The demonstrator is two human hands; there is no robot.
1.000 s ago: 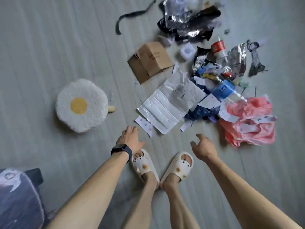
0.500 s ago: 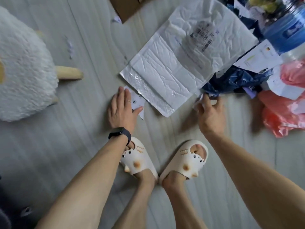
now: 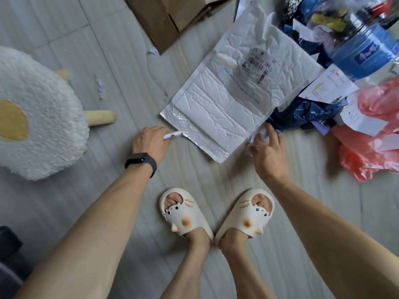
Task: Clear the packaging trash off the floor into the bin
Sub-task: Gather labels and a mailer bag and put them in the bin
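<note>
The left hand (image 3: 149,141) pinched a small white slip (image 3: 173,134) just beside the left corner of a white padded mailer (image 3: 226,104), which lay flat on the floor (image 3: 194,175). The right hand (image 3: 268,153) curled its fingers round a crumpled paper scrap (image 3: 260,134) at the mailer's right edge, beside a dark blue bag (image 3: 302,113). Beyond lay a pink bag (image 3: 375,143), a blue-labelled bottle (image 3: 364,52) and a cardboard box (image 3: 166,20).
</note>
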